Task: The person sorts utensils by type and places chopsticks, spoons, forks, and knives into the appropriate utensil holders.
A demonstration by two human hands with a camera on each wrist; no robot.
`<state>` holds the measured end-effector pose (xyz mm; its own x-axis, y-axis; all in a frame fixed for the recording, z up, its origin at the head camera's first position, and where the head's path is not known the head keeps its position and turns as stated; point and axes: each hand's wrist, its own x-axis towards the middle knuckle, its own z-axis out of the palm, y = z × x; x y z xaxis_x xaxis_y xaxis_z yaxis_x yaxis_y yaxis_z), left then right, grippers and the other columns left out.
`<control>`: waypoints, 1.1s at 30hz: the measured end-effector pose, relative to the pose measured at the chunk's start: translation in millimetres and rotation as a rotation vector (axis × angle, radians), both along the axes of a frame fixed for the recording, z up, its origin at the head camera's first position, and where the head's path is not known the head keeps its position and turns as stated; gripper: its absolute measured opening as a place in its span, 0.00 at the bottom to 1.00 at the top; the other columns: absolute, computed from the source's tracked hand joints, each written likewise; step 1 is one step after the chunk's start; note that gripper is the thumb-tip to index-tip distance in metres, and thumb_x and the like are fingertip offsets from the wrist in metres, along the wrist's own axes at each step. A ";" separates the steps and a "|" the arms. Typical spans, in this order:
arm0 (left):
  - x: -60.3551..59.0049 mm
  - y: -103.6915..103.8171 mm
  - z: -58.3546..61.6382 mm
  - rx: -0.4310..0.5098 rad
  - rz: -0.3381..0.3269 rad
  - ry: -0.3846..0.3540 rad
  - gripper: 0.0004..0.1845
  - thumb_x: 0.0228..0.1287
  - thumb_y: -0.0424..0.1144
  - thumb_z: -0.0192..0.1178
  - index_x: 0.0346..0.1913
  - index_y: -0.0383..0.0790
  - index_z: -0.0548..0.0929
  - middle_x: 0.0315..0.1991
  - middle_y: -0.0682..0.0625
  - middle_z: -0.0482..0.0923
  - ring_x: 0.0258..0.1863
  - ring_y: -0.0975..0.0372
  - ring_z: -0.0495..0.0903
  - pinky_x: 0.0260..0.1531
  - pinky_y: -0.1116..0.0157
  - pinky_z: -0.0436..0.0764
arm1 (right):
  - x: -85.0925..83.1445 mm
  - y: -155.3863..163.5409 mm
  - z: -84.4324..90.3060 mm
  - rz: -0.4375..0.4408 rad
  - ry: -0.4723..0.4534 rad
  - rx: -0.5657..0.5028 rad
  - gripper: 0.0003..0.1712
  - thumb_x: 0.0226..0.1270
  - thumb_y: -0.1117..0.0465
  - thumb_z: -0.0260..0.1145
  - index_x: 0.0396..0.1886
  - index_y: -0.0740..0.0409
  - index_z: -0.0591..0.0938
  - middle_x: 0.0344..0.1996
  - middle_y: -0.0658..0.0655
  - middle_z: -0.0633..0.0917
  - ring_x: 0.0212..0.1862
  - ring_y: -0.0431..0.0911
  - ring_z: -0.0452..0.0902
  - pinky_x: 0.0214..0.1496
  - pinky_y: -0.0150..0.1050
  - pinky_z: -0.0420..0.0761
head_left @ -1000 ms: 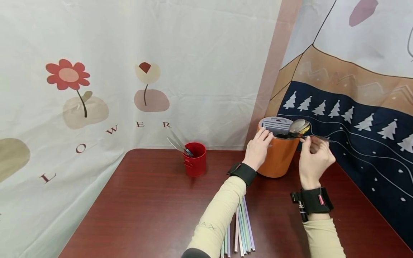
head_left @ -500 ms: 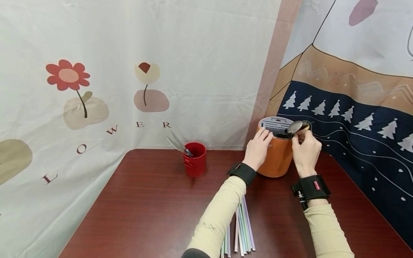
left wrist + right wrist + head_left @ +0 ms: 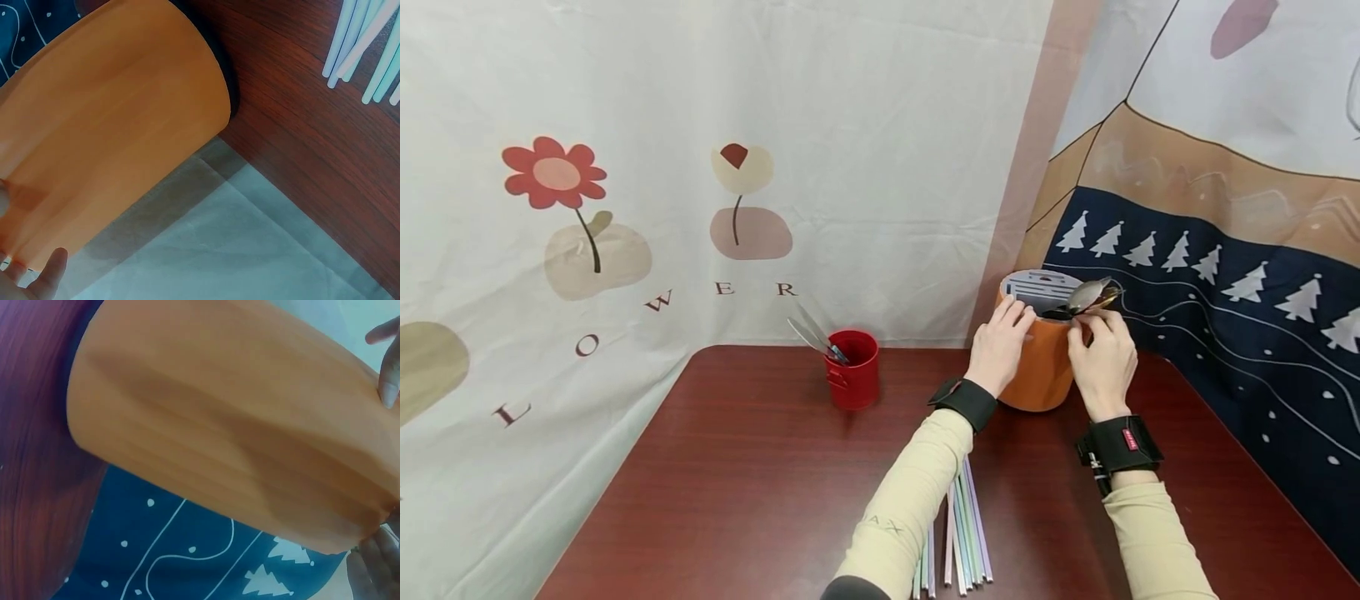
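An orange cylindrical holder [image 3: 1041, 367] with a grey slotted lid [image 3: 1036, 287] stands at the table's far right corner. Spoons [image 3: 1090, 293] stick out of its right side. My left hand [image 3: 1000, 343] grips the holder's left wall, fingers curled up to the rim. My right hand [image 3: 1101, 357] holds the right wall, its fingers curved just under the spoons. The holder [image 3: 106, 125] fills the left wrist view, with a fingertip [image 3: 50, 275] at its edge. In the right wrist view, fingers [image 3: 372, 569] lie against the holder [image 3: 219, 425].
A red cup [image 3: 853, 379] with metal utensils [image 3: 811, 333] stands left of the holder. A bundle of pastel straws [image 3: 961, 533] lies near the table's [image 3: 737, 467] front edge, under my left forearm. Printed cloth backdrops [image 3: 1210, 275] close in behind and to the right.
My right hand carried a spoon from the right into the holder, let it go, then dropped down and left onto the holder's wall. My left hand stayed put.
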<state>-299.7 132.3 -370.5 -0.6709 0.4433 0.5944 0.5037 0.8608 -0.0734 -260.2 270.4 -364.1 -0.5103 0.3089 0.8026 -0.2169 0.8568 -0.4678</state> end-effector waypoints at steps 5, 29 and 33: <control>2.8 5.1 -0.7 -0.003 0.030 0.024 0.19 0.68 0.42 0.56 0.60 0.59 0.72 0.62 0.60 0.70 0.70 0.66 0.62 0.37 0.70 0.80 | 0.1 5.4 -1.9 -0.015 -0.009 0.080 0.13 0.65 0.59 0.61 0.34 0.67 0.84 0.36 0.64 0.82 0.39 0.62 0.76 0.38 0.59 0.73; 49.6 -134.7 -14.4 0.461 -0.072 -0.705 0.08 0.65 0.38 0.59 0.43 0.39 0.82 0.39 0.45 0.86 0.35 0.56 0.84 0.37 0.60 0.81 | -2.5 8.8 9.8 0.013 -0.115 0.243 0.11 0.64 0.59 0.58 0.30 0.62 0.82 0.33 0.60 0.81 0.32 0.60 0.76 0.29 0.58 0.74; 66.7 -143.8 -33.0 0.392 0.035 -0.865 0.06 0.64 0.37 0.60 0.36 0.39 0.84 0.31 0.46 0.85 0.27 0.58 0.81 0.28 0.62 0.78 | -0.6 10.2 9.7 0.002 -0.125 0.231 0.12 0.64 0.59 0.58 0.30 0.63 0.82 0.32 0.61 0.81 0.32 0.61 0.76 0.29 0.58 0.74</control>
